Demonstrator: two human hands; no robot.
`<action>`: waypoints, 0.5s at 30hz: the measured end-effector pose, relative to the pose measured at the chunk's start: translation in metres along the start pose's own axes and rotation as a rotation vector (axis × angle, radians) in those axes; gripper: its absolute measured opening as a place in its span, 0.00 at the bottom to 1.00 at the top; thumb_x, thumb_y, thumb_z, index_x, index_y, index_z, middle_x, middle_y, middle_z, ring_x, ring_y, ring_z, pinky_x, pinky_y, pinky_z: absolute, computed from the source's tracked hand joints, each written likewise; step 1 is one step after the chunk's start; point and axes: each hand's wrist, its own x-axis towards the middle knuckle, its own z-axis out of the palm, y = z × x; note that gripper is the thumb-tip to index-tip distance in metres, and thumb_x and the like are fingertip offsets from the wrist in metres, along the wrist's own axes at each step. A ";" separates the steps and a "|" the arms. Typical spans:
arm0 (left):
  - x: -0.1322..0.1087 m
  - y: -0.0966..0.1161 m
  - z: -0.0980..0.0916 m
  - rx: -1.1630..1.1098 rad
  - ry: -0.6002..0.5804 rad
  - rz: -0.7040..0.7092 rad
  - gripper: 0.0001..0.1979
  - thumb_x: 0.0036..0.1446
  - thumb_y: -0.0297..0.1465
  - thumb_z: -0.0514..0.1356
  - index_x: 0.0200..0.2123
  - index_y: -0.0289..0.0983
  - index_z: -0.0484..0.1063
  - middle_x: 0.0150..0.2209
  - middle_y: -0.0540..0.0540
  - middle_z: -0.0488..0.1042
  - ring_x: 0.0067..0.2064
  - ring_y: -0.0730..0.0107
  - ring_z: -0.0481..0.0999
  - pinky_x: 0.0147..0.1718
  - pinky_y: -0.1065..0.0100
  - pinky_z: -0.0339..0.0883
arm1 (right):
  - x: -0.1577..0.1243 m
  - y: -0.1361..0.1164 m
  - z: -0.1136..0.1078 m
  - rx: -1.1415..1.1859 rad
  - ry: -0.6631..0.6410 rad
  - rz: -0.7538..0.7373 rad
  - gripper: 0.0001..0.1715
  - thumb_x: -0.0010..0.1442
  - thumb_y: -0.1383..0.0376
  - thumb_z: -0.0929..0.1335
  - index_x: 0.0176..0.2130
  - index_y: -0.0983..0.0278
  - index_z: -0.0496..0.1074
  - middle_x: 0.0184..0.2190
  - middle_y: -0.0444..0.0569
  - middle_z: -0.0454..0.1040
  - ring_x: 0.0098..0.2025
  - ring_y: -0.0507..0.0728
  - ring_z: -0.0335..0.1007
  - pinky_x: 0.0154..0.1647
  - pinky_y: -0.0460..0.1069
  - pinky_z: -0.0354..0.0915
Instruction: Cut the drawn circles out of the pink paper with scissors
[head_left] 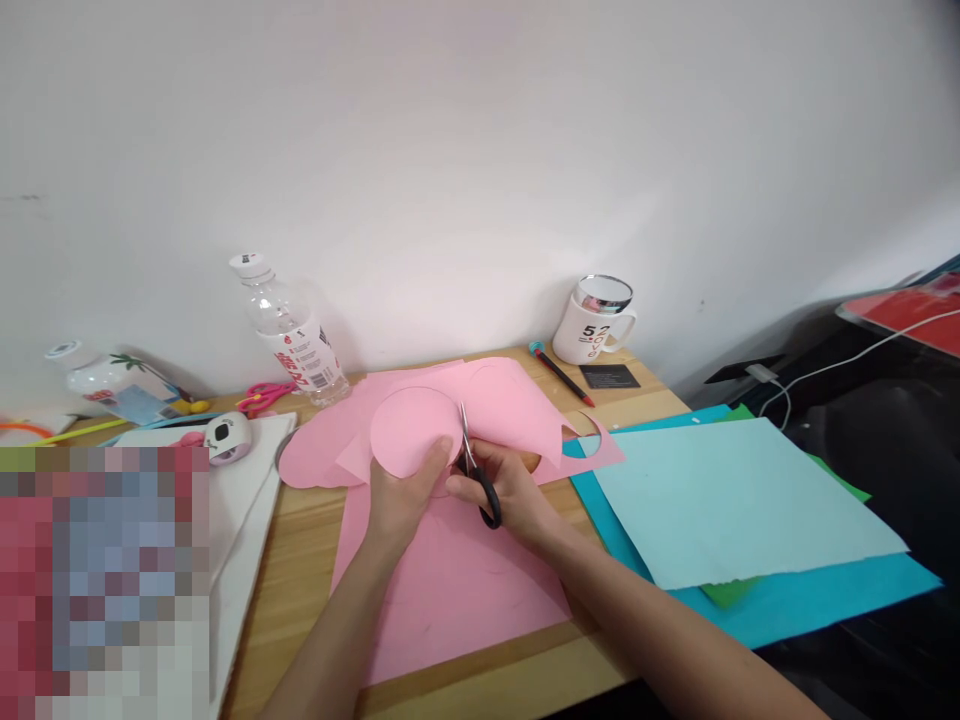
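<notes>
My left hand (401, 495) pinches a round pink paper piece (412, 430), holding it up over the table. My right hand (510, 490) is closed on black-handled scissors (476, 470), whose blades point up along the right edge of that round piece. Beneath both hands lies a large pink sheet (457, 590), and further pink sheets with curved cut-outs (525, 400) lie behind them.
On the wooden table (300, 560): light blue paper (735, 500) over blue and green sheets at right, a white mug (596, 325), a pen (562, 375), a black card (609, 376), a plastic bottle (292, 335), pink scissors (266, 397), a white board (247, 500).
</notes>
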 end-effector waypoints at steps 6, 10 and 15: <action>0.002 -0.001 -0.001 -0.018 -0.009 -0.011 0.21 0.41 0.38 0.65 0.38 0.31 0.72 0.39 0.39 0.77 0.41 0.59 0.76 0.42 0.61 0.70 | 0.000 -0.001 0.001 0.034 -0.007 0.016 0.23 0.39 0.53 0.74 0.27 0.65 0.67 0.21 0.40 0.59 0.24 0.48 0.51 0.24 0.45 0.50; 0.001 -0.003 0.001 0.027 0.101 -0.101 0.25 0.38 0.38 0.67 0.40 0.33 0.69 0.42 0.37 0.75 0.44 0.57 0.75 0.44 0.57 0.69 | 0.000 -0.001 0.000 0.031 -0.005 0.033 0.21 0.41 0.54 0.74 0.27 0.65 0.67 0.20 0.40 0.60 0.23 0.48 0.51 0.23 0.45 0.49; 0.001 -0.004 0.002 0.026 0.124 -0.107 0.22 0.38 0.38 0.67 0.37 0.35 0.68 0.41 0.38 0.75 0.43 0.57 0.75 0.43 0.56 0.70 | 0.000 -0.003 0.002 0.030 -0.008 0.042 0.23 0.39 0.52 0.74 0.26 0.65 0.66 0.19 0.40 0.61 0.22 0.48 0.53 0.23 0.45 0.49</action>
